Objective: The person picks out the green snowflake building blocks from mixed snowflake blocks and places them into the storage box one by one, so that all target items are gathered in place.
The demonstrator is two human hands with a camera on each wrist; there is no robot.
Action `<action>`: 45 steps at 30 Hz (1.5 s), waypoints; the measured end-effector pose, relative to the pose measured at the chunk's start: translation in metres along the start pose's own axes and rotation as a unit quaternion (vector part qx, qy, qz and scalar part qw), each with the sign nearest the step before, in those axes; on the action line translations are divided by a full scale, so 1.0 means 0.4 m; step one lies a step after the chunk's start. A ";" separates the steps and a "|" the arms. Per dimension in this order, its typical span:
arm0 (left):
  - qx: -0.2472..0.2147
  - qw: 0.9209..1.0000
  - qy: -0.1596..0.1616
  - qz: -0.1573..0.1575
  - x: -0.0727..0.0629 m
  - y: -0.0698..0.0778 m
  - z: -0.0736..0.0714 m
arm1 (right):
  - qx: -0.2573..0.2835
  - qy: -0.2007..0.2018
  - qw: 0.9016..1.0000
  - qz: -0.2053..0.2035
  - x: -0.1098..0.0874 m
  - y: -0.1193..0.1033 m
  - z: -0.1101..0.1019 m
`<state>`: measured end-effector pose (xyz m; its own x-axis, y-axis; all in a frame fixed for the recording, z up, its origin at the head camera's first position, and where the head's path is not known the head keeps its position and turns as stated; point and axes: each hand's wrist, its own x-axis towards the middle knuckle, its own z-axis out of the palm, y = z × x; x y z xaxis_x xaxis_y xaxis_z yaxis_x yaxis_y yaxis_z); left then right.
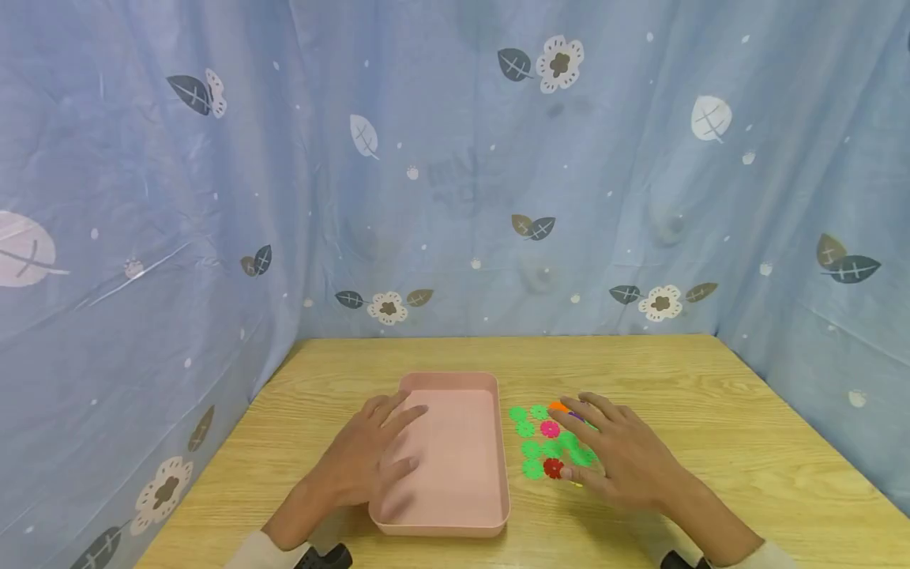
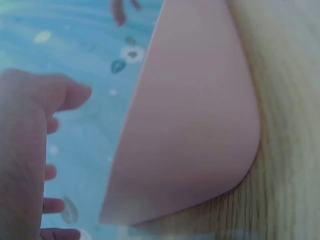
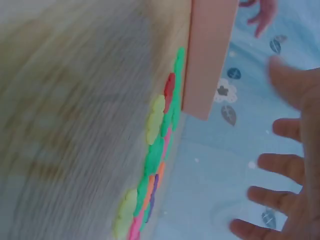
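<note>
A shallow pink tray (image 1: 455, 458) lies on the table, its inside bare where it shows. My left hand (image 1: 370, 450) hovers over the tray's left side with fingers spread and nothing held. To the tray's right lie several flat flower-shaped plastic discs, mostly green (image 1: 532, 469), along with a red disc (image 1: 553, 468), a pink disc (image 1: 550, 429) and an orange disc (image 1: 558, 406). Above their right part my right hand (image 1: 626, 450) is held with loosely spread fingers, hiding some of them. In the right wrist view a yellow disc (image 3: 155, 120) shows at the near side of the group.
The wood-grain table (image 1: 711, 411) runs back to a blue curtain (image 1: 455, 158) printed with leaves and flowers, which also hangs along both sides. A dark strap (image 1: 324, 556) is worn at the left wrist.
</note>
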<state>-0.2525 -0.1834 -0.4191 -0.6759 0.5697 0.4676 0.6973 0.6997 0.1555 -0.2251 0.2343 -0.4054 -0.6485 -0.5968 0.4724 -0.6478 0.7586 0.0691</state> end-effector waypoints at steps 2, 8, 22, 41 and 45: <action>-0.052 0.998 0.012 -0.042 0.002 -0.013 0.015 | 0.043 -0.024 0.998 0.036 0.002 0.005 0.005; -0.173 0.970 0.038 -0.167 0.008 -0.038 0.059 | 0.157 -0.073 0.978 0.117 0.010 0.025 0.021; -0.316 0.898 0.102 -0.287 0.056 -0.065 0.130 | 0.196 -0.087 0.969 0.123 0.059 0.067 0.063; -0.338 0.879 0.117 -0.316 0.053 -0.057 0.142 | 0.244 -0.122 0.953 0.133 0.089 0.025 0.121; -0.339 0.881 0.114 -0.309 0.052 -0.057 0.147 | 0.227 -0.130 0.954 0.144 0.090 0.021 0.121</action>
<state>-0.2963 -0.1622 -0.4641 -0.9647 0.0148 0.2628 0.2483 0.3824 0.8900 -0.2732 0.2066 -0.4303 -0.8646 -0.4706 0.1764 -0.4964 0.7449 -0.4458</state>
